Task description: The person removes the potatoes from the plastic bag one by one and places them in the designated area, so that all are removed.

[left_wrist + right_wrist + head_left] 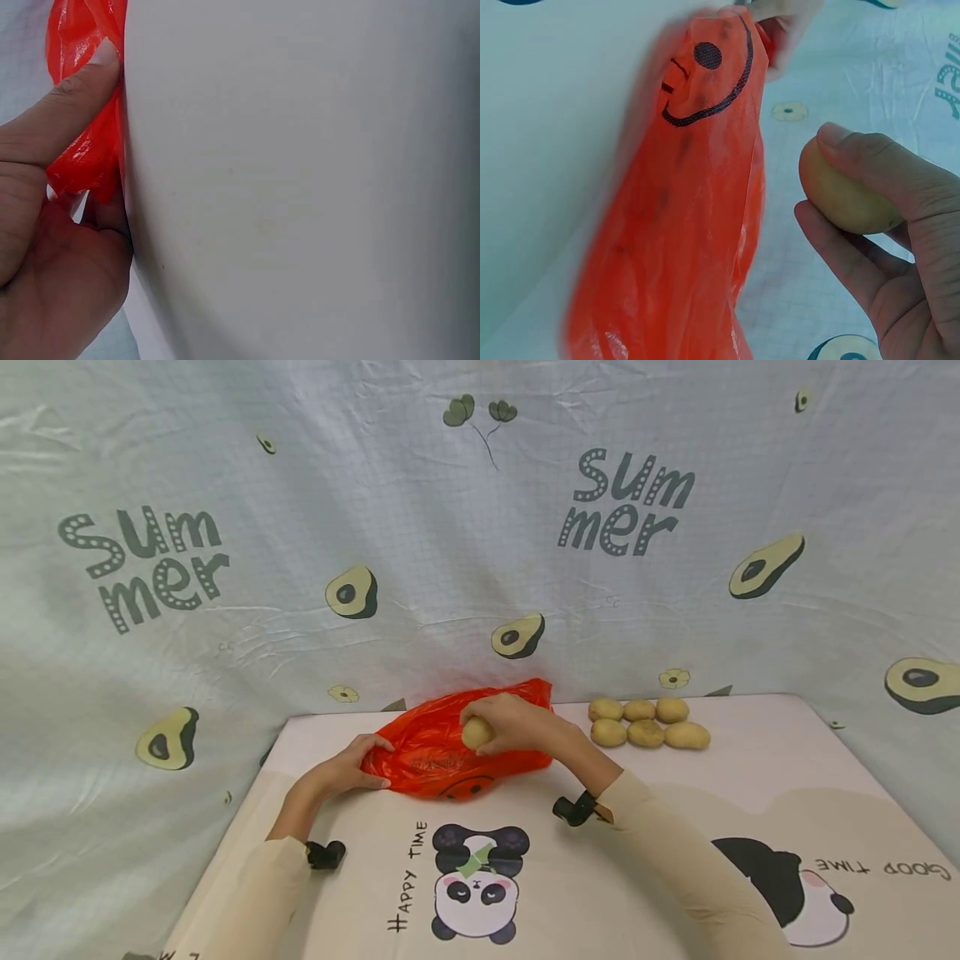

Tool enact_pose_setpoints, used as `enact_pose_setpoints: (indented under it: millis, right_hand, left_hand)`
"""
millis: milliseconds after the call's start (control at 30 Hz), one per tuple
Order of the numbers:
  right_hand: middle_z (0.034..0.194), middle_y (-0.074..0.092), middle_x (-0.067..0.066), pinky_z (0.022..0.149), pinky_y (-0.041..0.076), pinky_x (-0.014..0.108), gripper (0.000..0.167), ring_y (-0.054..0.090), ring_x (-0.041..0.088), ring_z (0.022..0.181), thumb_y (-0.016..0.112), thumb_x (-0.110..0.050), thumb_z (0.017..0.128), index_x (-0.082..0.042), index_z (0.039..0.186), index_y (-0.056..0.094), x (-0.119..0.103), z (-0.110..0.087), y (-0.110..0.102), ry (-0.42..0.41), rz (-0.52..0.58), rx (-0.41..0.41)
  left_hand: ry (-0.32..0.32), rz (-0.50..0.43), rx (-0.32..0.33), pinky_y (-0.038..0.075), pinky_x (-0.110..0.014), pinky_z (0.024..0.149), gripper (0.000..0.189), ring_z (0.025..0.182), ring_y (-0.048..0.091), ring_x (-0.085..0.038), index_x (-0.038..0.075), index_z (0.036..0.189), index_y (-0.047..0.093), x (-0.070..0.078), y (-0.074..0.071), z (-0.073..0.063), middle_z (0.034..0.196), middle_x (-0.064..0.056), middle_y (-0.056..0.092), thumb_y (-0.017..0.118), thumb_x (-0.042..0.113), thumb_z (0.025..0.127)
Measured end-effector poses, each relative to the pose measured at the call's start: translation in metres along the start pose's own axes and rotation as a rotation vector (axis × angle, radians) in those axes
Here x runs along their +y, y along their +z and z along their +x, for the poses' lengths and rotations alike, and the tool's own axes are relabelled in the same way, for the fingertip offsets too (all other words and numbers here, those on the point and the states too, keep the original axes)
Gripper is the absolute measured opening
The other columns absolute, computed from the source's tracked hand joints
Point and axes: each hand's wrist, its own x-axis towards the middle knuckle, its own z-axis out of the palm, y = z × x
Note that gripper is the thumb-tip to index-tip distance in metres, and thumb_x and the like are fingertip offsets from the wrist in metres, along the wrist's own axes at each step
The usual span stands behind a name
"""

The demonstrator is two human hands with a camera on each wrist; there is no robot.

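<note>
A red plastic bag (420, 760) with a black smiley print lies at the back of the table. At its left end, my left hand (347, 770) grips the bag. The left wrist view shows the thumb (79, 94) on the red plastic, with the other fingers partly hidden behind it. Over the bag's middle, my right hand (508, 720) holds a potato (476, 733) between thumb and fingers. In the right wrist view this potato (847, 191) is beside the bag (682, 202), apart from it. Whether anything lies inside the bag cannot be told.
Several potatoes (645, 733) sit in two rows at the back right of the table (600, 893). A patterned cloth (450, 527) hangs behind the table's far edge. Printed pandas (476, 902) mark the tablecloth. Each wrist wears a small black camera (575, 810).
</note>
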Motion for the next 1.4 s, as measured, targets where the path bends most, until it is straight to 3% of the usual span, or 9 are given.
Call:
enact_pose_setpoints:
  millis: [133,400,767,1167,1400]
  right_hand:
    - [0.102,0.067,-0.003,0.078,0.053,0.026,0.039,0.061,0.017,0.088,0.086,-0.021,0.083,-0.016,0.116,0.066,0.001,-0.007,-0.001,-0.012,-0.001,0.0]
    - [0.103,0.067,-0.005,0.077,0.053,0.024,0.04,0.06,0.015,0.089,0.086,-0.024,0.083,-0.02,0.117,0.065,0.003,-0.013,0.004,-0.003,-0.002,-0.006]
    - [0.122,0.072,-0.002,0.081,0.053,0.023,0.051,0.065,0.015,0.097,0.087,-0.026,0.082,-0.018,0.129,0.071,0.003,-0.024,0.003,-0.052,0.007,0.033]
    - [0.106,0.073,-0.006,0.073,0.053,0.023,0.044,0.061,0.012,0.085,0.089,-0.027,0.079,-0.021,0.12,0.074,0.012,-0.037,0.001,-0.064,0.107,0.129]
    - [0.107,0.074,-0.005,0.071,0.052,0.023,0.045,0.059,0.011,0.083,0.089,-0.027,0.079,-0.02,0.122,0.074,0.019,-0.045,0.002,-0.05,0.112,0.158]
  left_hand:
    - [0.015,0.004,0.002,0.024,-0.067,0.116,0.051,0.137,0.029,-0.046,0.005,0.126,0.051,0.002,0.001,-0.001,0.143,-0.026,0.036,0.081,0.013,0.085]
    - [-0.012,-0.01,0.006,0.024,-0.066,0.117,0.051,0.138,0.029,-0.045,0.006,0.126,0.052,0.003,0.001,0.0,0.144,-0.024,0.036,0.081,0.012,0.085]
    - [-0.019,-0.006,0.003,0.025,-0.065,0.117,0.051,0.139,0.028,-0.044,0.007,0.128,0.051,0.001,0.001,0.0,0.145,-0.023,0.035,0.08,0.012,0.087]
    - [0.014,-0.023,0.002,0.024,-0.066,0.116,0.05,0.138,0.028,-0.046,0.004,0.127,0.05,0.002,0.001,-0.001,0.143,-0.025,0.035,0.079,0.01,0.087]
    - [0.025,-0.005,0.006,0.025,-0.067,0.116,0.05,0.137,0.029,-0.046,0.004,0.127,0.051,0.002,0.002,-0.002,0.142,-0.026,0.036,0.08,0.01,0.086]
